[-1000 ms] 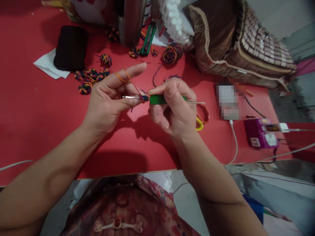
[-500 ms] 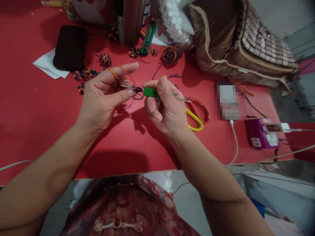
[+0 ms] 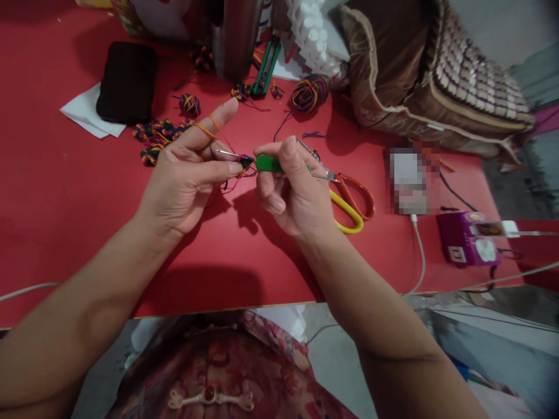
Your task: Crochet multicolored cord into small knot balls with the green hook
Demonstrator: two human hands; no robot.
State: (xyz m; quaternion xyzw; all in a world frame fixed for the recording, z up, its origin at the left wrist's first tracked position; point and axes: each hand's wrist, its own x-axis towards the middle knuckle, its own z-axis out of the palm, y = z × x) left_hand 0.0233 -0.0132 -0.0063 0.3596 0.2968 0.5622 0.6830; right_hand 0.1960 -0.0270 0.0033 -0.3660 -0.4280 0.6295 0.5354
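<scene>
My right hand (image 3: pixel 292 189) grips a crochet hook by its green handle (image 3: pixel 268 163), its thin metal shaft pointing left. The shaft passes through a small dark crochet piece (image 3: pixel 247 162), which my left hand (image 3: pixel 183 174) pinches between thumb and fingers. Orange yarn (image 3: pixel 204 129) wraps around the raised left index finger and runs down toward the hook. Partly behind my right hand lie scissors (image 3: pixel 356 201) with one red and one yellow handle. A multicoloured yarn ball (image 3: pixel 309 93) rests beyond the hands.
Several crocheted pieces (image 3: pixel 159 137) lie left of my hands, near a black phone-like object (image 3: pixel 126 81) on white paper (image 3: pixel 89 113). A green box cutter (image 3: pixel 266 67) and a metal cylinder (image 3: pixel 236 41) stand farther back. At right are a brown cushion (image 3: pixel 393 75) and a purple power block (image 3: pixel 467 238).
The left index finger has tilted slightly, and the yarn between it and the hook has shifted. A little more of the crochet piece shows. The right hand keeps its grip on the hook.
</scene>
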